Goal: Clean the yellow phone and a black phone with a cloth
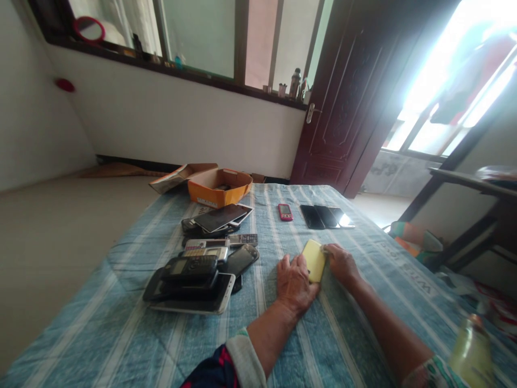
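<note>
A pale yellow phone [313, 260], perhaps back side up, lies on the cloth-covered table. My left hand [295, 283] grips its left and lower edge, fingers curled along the side. At the upper right corner, my right hand [341, 264] has its fingers bent together against the phone's edge. Something small and greyish may be at those fingertips; I cannot make it out. Beyond the hands lie a small pink-red phone [285, 212] and several dark flat phones [313, 217] side by side. To the left is a pile of old phones [189, 272], including keypad and touchscreen ones.
An orange cardboard box [214, 196] with its lid open stands at the table's far left edge. A blue striped cloth [133, 328] covers the table. At the lower right is a yellowish bottle [472, 350]. Behind are a dark red door [343, 102] and a window ledge with small items.
</note>
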Action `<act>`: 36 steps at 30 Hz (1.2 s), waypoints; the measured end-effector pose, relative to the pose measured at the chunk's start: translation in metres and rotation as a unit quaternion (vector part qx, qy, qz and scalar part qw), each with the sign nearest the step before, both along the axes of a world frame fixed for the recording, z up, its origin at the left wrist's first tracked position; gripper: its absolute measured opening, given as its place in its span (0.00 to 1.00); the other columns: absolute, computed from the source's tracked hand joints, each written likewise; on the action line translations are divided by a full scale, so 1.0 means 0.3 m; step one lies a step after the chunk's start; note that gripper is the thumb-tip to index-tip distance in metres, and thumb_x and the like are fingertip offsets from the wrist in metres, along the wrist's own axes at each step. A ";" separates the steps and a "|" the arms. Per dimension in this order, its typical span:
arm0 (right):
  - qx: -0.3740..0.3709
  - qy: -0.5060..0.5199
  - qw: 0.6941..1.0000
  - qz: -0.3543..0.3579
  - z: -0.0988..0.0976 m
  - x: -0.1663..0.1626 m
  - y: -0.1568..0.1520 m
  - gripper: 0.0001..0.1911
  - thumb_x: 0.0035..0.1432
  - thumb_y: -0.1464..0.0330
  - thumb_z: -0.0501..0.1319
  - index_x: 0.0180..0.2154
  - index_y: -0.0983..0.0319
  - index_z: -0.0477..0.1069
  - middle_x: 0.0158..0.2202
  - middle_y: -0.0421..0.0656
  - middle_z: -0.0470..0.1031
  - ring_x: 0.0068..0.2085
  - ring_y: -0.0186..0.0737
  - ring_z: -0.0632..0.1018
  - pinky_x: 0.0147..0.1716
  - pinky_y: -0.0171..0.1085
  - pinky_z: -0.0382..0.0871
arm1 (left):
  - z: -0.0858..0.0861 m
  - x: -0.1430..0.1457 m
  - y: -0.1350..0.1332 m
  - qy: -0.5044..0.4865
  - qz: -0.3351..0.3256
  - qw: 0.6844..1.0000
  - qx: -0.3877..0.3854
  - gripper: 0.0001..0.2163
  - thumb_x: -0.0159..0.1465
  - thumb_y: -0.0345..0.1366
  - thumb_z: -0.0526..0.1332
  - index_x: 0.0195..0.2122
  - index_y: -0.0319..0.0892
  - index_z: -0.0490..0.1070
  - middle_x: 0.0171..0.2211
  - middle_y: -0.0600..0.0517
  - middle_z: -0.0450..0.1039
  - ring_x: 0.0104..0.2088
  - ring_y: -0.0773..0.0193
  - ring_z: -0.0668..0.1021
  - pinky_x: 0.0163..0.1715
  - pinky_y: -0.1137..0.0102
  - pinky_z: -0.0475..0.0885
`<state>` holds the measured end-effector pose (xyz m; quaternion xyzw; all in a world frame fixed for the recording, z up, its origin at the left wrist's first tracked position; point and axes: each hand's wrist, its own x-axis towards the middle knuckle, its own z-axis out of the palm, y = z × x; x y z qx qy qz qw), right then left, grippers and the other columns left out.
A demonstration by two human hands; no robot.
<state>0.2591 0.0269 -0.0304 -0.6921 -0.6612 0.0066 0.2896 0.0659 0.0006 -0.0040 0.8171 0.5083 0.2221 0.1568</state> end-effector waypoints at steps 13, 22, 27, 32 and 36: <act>-0.042 -0.049 0.995 0.074 0.077 -0.191 0.124 0.12 0.54 0.76 0.54 0.34 0.59 0.75 0.38 0.44 0.75 0.41 0.39 0.73 0.38 0.32 0.61 | 0.013 -0.001 0.005 0.011 0.013 1.000 0.024 0.23 0.53 0.44 0.63 0.49 0.39 0.68 0.47 0.44 0.74 0.56 0.43 0.67 0.55 0.57 0.61; -0.038 -0.004 0.999 0.014 0.084 -0.125 0.151 0.18 0.54 0.78 0.50 0.37 0.61 0.76 0.39 0.45 0.77 0.40 0.39 0.74 0.39 0.33 0.63 | 0.019 -0.002 0.003 0.015 0.010 0.999 0.027 0.21 0.53 0.44 0.62 0.47 0.40 0.68 0.46 0.44 0.75 0.54 0.44 0.68 0.53 0.57 0.62; -0.023 -0.006 0.999 0.022 0.054 -0.142 0.078 0.17 0.56 0.78 0.51 0.38 0.60 0.75 0.45 0.45 0.76 0.44 0.39 0.74 0.43 0.33 0.64 | 0.017 -0.003 0.002 0.011 0.004 1.000 0.018 0.25 0.53 0.45 0.62 0.50 0.39 0.66 0.48 0.46 0.74 0.56 0.43 0.66 0.55 0.57 0.61; 0.021 -0.011 0.997 0.067 0.007 -0.164 -0.053 0.14 0.58 0.75 0.53 0.38 0.57 0.75 0.48 0.44 0.75 0.50 0.40 0.73 0.50 0.34 0.64 | 0.002 -0.003 0.006 0.018 -0.002 1.000 0.005 0.26 0.54 0.43 0.61 0.54 0.42 0.64 0.51 0.47 0.71 0.58 0.44 0.64 0.57 0.58 0.57; 0.000 -0.022 0.998 0.066 0.020 -0.153 -0.069 0.16 0.59 0.76 0.52 0.39 0.56 0.75 0.48 0.42 0.75 0.48 0.39 0.74 0.48 0.34 0.65 | 0.005 -0.002 0.009 0.022 -0.008 1.000 0.002 0.24 0.56 0.45 0.59 0.53 0.42 0.64 0.51 0.47 0.71 0.57 0.44 0.64 0.57 0.58 0.58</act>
